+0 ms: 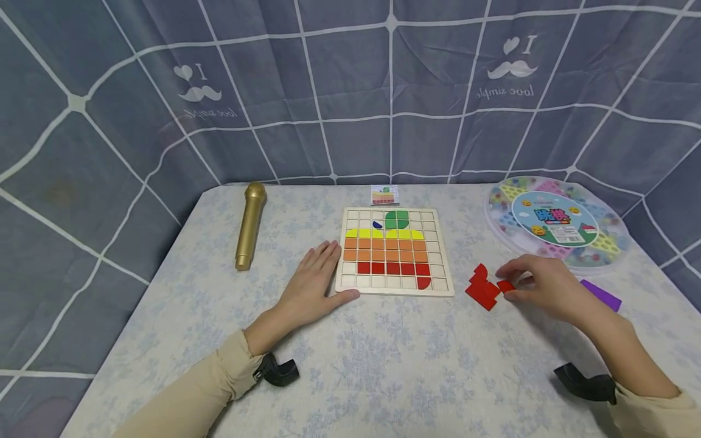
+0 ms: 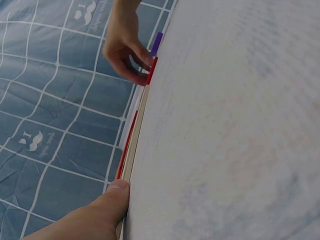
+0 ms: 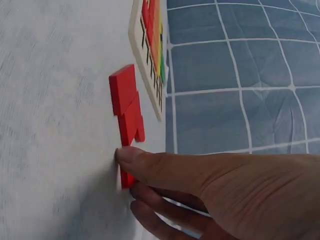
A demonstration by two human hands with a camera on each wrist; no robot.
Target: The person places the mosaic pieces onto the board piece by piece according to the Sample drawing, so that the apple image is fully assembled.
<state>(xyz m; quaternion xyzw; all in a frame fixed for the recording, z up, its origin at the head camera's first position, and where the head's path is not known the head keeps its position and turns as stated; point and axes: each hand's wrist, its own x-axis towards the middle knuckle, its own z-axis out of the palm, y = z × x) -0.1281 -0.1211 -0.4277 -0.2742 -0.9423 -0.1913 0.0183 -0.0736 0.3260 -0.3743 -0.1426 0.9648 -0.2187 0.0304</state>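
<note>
Where head view blurs, right wrist shows right hand (image 3: 210,192) pinching red piece (image 3: 126,177).

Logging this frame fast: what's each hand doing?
Left hand: open, flat beside the puzzle board.
Right hand: pinching a red piece.

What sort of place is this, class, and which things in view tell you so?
Probably a home play table set up for recording: a floral-clothed table backed by a hung checked sheet, holding a wooden grid puzzle board, loose red pieces and a boxed bead game.

Red pieces (image 1: 484,288) – gold mic (image 1: 249,225) – floral blue-white tablecloth (image 1: 394,359).
</note>
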